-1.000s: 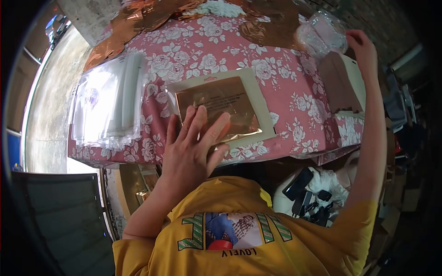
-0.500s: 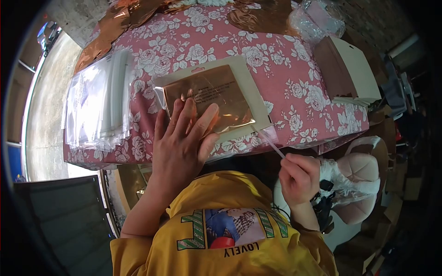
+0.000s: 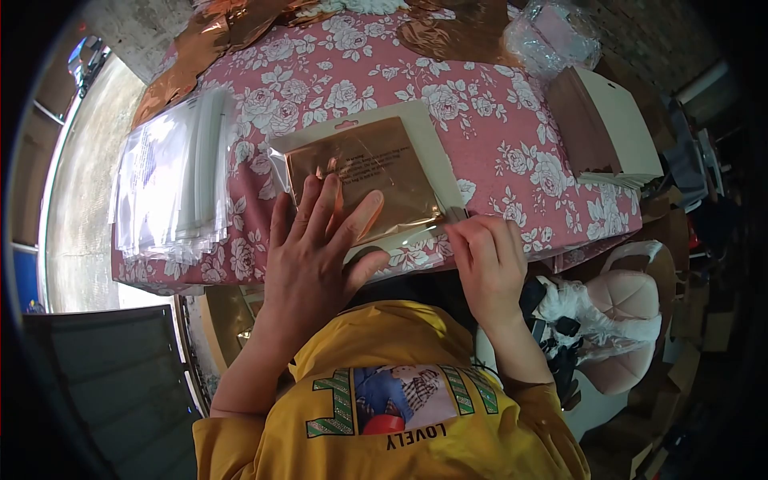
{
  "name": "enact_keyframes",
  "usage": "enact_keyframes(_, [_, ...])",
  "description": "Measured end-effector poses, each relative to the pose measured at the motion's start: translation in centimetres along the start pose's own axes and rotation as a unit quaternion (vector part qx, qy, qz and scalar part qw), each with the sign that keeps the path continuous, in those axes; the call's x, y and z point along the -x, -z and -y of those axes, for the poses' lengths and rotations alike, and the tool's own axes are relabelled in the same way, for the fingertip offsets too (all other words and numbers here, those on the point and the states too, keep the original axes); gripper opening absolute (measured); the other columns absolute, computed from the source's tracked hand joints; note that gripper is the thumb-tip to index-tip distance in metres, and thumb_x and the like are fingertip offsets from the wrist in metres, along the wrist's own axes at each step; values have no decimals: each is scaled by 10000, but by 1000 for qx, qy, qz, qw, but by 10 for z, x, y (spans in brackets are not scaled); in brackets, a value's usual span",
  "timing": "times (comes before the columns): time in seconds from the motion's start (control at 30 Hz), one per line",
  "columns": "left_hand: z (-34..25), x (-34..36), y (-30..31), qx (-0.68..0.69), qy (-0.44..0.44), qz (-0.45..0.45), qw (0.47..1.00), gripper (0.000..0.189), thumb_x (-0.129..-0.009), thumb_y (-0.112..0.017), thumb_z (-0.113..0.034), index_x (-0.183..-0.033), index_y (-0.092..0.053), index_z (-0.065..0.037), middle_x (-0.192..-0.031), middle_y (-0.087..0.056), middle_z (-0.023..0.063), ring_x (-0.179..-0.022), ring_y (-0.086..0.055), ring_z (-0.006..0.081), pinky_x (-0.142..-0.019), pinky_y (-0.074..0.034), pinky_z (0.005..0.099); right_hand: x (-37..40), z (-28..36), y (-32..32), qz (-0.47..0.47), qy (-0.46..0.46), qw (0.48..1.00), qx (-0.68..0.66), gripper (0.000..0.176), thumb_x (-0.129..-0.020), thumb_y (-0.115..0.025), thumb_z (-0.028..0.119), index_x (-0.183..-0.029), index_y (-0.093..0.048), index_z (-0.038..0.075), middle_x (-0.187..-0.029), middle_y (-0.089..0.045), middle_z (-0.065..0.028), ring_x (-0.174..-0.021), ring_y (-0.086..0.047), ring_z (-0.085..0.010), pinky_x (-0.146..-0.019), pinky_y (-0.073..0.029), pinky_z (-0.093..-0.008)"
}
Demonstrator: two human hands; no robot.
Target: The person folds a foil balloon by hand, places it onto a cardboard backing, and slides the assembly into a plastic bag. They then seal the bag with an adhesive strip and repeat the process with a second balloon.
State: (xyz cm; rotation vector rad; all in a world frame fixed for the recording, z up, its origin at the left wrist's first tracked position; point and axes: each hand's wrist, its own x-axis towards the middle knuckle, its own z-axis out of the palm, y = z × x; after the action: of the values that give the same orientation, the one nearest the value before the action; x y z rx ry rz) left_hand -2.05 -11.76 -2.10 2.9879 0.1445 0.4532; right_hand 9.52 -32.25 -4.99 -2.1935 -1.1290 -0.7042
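Note:
A clear plastic bag [image 3: 412,210] with printed warning text lies on the table. Inside it are a folded copper-coloured foil sheet [image 3: 400,160] and a cream card [image 3: 438,148] with a hanging slot at its top. My left hand [image 3: 308,232] rests on the bag, fingers spread and flat, pressing on its left part. At the bag's lower right corner my right hand [image 3: 486,260] is closed in a pinch on the bag's edge. The fingers hide exactly how much plastic they hold.
A stack of clear plastic bags [image 3: 172,172] lies on the left of the flowered tablecloth [image 3: 336,48]. Cream cards [image 3: 616,128] stand stacked at the right. Copper foil [image 3: 456,36] and a crumpled plastic bag [image 3: 552,36] are at the back. A padded chair [image 3: 620,320] stands at the right.
My right hand has moved up and left, from the end of a stretched clear plastic strip to the bag's lower right corner. My left hand stays pressed on the bag.

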Motion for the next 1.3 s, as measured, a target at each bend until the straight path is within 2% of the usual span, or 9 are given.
enact_keyframes(0.2, [0, 0, 1, 8, 1, 11, 1000, 640, -906, -575, -573, -1461, -480, -270, -1490, -436, 184, -1396, -410, 376, -1113, -306, 576, 6, 5, 8, -32, 32, 999, 20, 275, -748, -816, 64, -976, -663, 62, -943, -660, -45, -794, -601, -233, -675, -500, -327])
enact_keyframes(0.37, [0, 0, 0, 5, -2, 4, 1000, 638, -903, -579, -573, -1455, -485, -266, -1485, -437, 189, -1395, -412, 376, -1109, -313, 573, 17, 0, 11, 11, 55, 998, 11, 343, -762, -820, 138, -1081, -715, 72, -1061, -692, -44, -929, -638, -219, -742, -513, -323])
enact_keyframes(0.57, [2, 0, 2, -9, -18, 9, 1000, 647, -890, -584, -585, -1447, -495, -266, -1478, -443, 190, -1394, -412, 379, -1109, -315, 572, 17, 2, 12, 42, 56, 997, 31, 412, -792, -802, 240, -1163, -698, 92, -1147, -666, -32, -967, -615, -209, -782, -467, -335])
enact_keyframes(0.8, [3, -9, 18, -23, -37, 23, 999, 658, -866, -563, -623, -1408, -548, -251, -1460, -454, 163, -1405, -407, 347, -1099, -327, 535, 16, 2, 13, 76, 72, 994, 24, 471, -808, -786, 285, -1228, -670, 106, -1195, -649, -27, -1014, -604, -200, -811, -447, -336])
enact_keyframes(1.0, [11, -15, 13, 30, -79, 27, 996, 481, -934, -616, -432, -1343, -567, -184, -1346, -529, 154, -1380, -436, 325, -1066, -347, 522, 15, 4, 16, 111, 57, 991, 45, 518, -831, -745, 327, -1283, -646, 94, -1341, -603, -38, -1153, -594, -221, -874, -440, -354])
enact_keyframes(1.07, [13, -16, 13, 31, -85, 27, 996, 416, -941, -614, -251, -1352, -591, -192, -1320, -567, 106, -1376, -444, 302, -1086, -349, 497, 16, 2, 17, 111, 62, 991, 28, 494, -826, -754, 293, -1266, -657, 92, -1329, -612, -38, -1148, -595, -222, -877, -444, -357])
enact_keyframes(1.2, [15, -15, 12, 41, -81, 31, 995, 433, -926, -626, -211, -1357, -588, -195, -1326, -568, 95, -1363, -457, 290, -1087, -341, 490, 24, -6, 21, 80, 72, 994, -22, 413, -801, -775, 172, -1195, -694, 80, -1275, -649, -41, -1125, -604, -234, -876, -463, -361])
enact_keyframes(1.23, [16, -15, 11, 36, -89, 28, 995, 437, -923, -632, -223, -1357, -590, -196, -1330, -568, 94, -1362, -458, 291, -1087, -335, 485, 21, -2, 23, 57, 48, 996, -49, 369, -763, -785, 72, -1126, -717, 75, -1193, -681, -40, -1043, -619, -241, -837, -484, -351])
enact_keyframes(1.3, [18, -16, 10, 33, -98, 26, 994, 442, -920, -638, -235, -1358, -591, -197, -1335, -568, 92, -1360, -459, 292, -1087, -329, 480, 21, -2, 24, 47, 34, 996, -69, 360, -753, -787, 50, -1106, -720, 76, -1163, -685, -39, -998, -618, -239, -821, -489, -346])
